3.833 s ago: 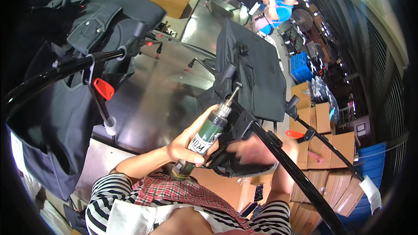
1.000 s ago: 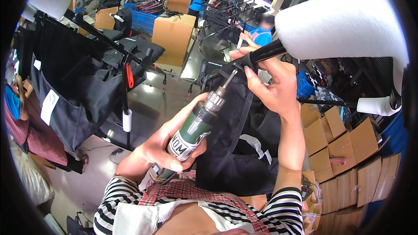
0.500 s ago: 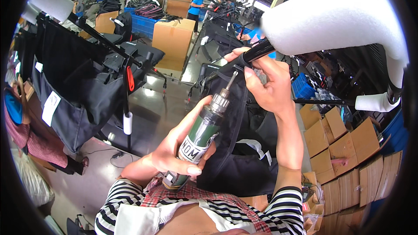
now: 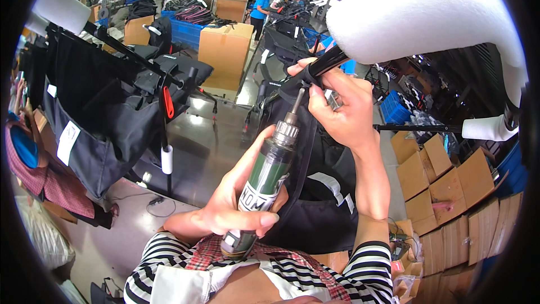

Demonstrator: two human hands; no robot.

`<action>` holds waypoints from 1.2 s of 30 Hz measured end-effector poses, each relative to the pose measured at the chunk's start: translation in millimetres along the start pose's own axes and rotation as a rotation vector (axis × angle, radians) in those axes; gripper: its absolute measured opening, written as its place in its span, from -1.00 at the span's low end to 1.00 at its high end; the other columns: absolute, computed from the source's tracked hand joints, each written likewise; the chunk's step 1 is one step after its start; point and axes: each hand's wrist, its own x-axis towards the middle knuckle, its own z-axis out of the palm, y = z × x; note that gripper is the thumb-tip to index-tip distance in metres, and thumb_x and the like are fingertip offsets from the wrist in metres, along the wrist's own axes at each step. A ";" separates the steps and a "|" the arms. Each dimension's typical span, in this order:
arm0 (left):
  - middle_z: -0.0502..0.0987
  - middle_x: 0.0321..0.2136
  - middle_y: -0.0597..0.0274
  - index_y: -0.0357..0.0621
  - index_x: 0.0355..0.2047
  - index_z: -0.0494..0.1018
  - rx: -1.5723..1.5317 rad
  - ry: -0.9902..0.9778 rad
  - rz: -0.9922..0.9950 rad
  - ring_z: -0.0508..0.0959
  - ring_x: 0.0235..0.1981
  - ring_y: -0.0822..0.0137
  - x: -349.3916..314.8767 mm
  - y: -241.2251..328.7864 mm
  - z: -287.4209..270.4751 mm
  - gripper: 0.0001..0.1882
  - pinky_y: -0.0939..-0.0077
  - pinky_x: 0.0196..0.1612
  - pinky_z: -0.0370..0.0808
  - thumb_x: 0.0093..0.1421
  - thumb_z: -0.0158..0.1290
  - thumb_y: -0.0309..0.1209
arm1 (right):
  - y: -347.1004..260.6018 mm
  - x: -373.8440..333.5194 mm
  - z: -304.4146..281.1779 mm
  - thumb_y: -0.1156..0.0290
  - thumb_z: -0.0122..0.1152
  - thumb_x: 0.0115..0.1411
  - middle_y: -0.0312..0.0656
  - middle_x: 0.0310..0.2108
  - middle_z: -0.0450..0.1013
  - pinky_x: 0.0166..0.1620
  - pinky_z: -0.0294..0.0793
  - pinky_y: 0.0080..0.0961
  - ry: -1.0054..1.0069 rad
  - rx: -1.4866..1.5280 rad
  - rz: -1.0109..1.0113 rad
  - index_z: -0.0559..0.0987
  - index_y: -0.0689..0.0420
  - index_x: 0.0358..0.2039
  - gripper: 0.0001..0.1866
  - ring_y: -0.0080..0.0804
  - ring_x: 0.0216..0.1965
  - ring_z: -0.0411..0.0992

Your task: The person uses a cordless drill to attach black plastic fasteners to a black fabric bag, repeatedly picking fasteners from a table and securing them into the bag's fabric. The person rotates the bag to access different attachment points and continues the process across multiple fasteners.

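Observation:
My left hand (image 4: 239,200) is wrapped round a green and black electric screwdriver (image 4: 264,174), which points up and away. Its metal bit (image 4: 298,101) reaches a black fitting on a black frame tube (image 4: 329,63); whether the tip sits in a screw is too small to tell. My right hand (image 4: 346,101) grips the tube around that fitting, thumb on the near side and fingers behind. The tube runs up into a thick white foam-wrapped handle (image 4: 416,17). Dark fabric (image 4: 315,219) of what looks like a stroller hangs below, with white labels on it.
Another black stroller (image 4: 101,118) with foam wrapping and a red strap stands at left. A person in checked clothing (image 4: 50,174) is beyond it. Cardboard boxes (image 4: 444,191) stack at right. A large carton (image 4: 225,56) and blue crates lie farther back, where a person in blue (image 4: 260,8) stands.
The screwdriver and my left hand have shifted slightly to the right, with the bit still up at the fitting. My right hand keeps its hold on the tube.

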 end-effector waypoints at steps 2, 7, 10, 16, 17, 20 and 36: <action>0.42 -0.46 0.07 0.20 0.47 -0.49 -0.149 -0.028 -0.039 0.49 -0.64 0.37 -1.1 -0.5 0.4 0.24 0.52 -0.54 0.46 0.06 0.16 -0.68 | 0.4 0.2 -2.5 0.68 0.14 0.05 -0.06 -0.22 0.64 -0.14 0.59 -0.46 -0.017 0.004 0.000 0.59 0.34 -0.10 -0.65 -0.25 -0.24 0.65; 0.37 -0.45 0.00 0.31 0.47 -0.51 -0.351 -0.098 -0.115 0.48 -0.67 0.30 2.7 -7.6 -12.5 0.27 0.48 -0.60 0.45 0.02 0.16 -0.65 | 0.2 -4.5 -12.7 0.70 0.07 0.01 -0.10 -0.19 0.65 -0.07 0.57 -0.46 -0.041 0.021 0.030 0.57 0.35 -0.05 -0.58 -0.35 -0.19 0.63; 0.45 -0.38 -0.14 0.19 0.48 -0.44 -0.202 -0.164 -0.099 0.52 -0.67 0.28 3.7 -15.4 -35.0 0.44 0.52 -0.64 0.37 -0.21 0.35 -0.63 | 5.2 -25.7 -36.5 0.49 0.22 0.20 -0.07 -0.10 0.62 0.01 0.55 -0.40 -0.076 0.047 0.125 0.51 0.30 0.08 -0.58 -0.28 -0.12 0.62; 0.48 -0.32 -0.24 0.02 0.48 -0.43 -0.106 -0.200 -0.434 0.52 -0.59 0.29 -9.0 -55.5 -37.4 0.66 0.48 -0.58 0.45 -0.48 0.54 -0.64 | 34.3 -157.1 -147.6 0.27 0.26 0.28 -0.13 -0.28 0.64 -0.11 0.56 -0.43 -0.017 -0.030 0.675 0.60 0.22 -0.06 -0.68 -0.40 -0.21 0.61; 0.47 -0.32 -0.23 0.03 0.48 -0.44 -0.112 -0.214 -0.470 0.52 -0.58 0.29 -10.3 -63.1 -39.3 0.68 0.47 -0.58 0.47 -0.49 0.56 -0.63 | 29.7 -197.4 -162.7 0.26 0.26 0.28 -0.12 -0.33 0.64 -0.14 0.56 -0.42 -0.061 -0.131 0.723 0.62 0.21 -0.10 -0.70 -0.37 -0.24 0.62; 0.46 -0.38 -0.19 0.05 0.46 -0.51 -0.120 -0.231 -0.515 0.51 -0.62 0.30 -6.4 -83.0 -48.1 0.72 0.48 -0.60 0.49 -0.50 0.59 -0.60 | -18.1 -333.8 -203.4 0.37 0.20 0.28 -0.13 -0.36 0.60 -0.13 0.54 -0.41 -0.181 -0.429 1.184 0.61 0.22 -0.23 -0.82 -0.32 -0.25 0.58; 0.35 0.06 0.09 0.01 0.49 -0.38 0.156 -0.127 -0.608 0.48 -0.31 0.38 -10.2 -65.4 -24.9 0.56 0.51 -0.34 0.48 -0.31 0.58 -0.32 | -63.8 -676.1 -111.5 0.45 0.20 0.05 -0.12 -0.33 0.48 -0.22 0.46 -0.20 -0.552 -0.643 1.112 0.58 0.05 -0.14 -0.70 -0.15 -0.27 0.47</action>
